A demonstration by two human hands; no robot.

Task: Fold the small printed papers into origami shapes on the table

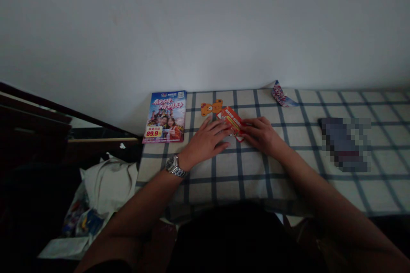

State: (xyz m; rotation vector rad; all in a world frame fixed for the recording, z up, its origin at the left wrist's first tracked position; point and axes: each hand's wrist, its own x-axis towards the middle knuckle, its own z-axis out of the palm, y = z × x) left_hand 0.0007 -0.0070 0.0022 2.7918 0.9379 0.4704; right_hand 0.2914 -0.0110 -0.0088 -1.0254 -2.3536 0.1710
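A small red printed paper (233, 120), seemingly folded, lies at a slant on the checked cloth. My left hand (208, 138), with a metal watch at the wrist, rests flat with its fingers stretched over the paper's left and lower part. At the paper's right edge, my right hand (262, 135) has its fingers pressed together on it. Just behind the left hand is an orange bear-shaped cutout (211, 107), close to the paper's upper left corner. The fingers partly cover the paper's lower edge.
A stack of colourful flyers (165, 117) lies at the left end of the checked cloth (224, 185). A creased piece of printed paper (282, 95) stands near the wall. Far right is a blurred-out dark object (346, 145). A whitish bag (110, 183) sits below, left.
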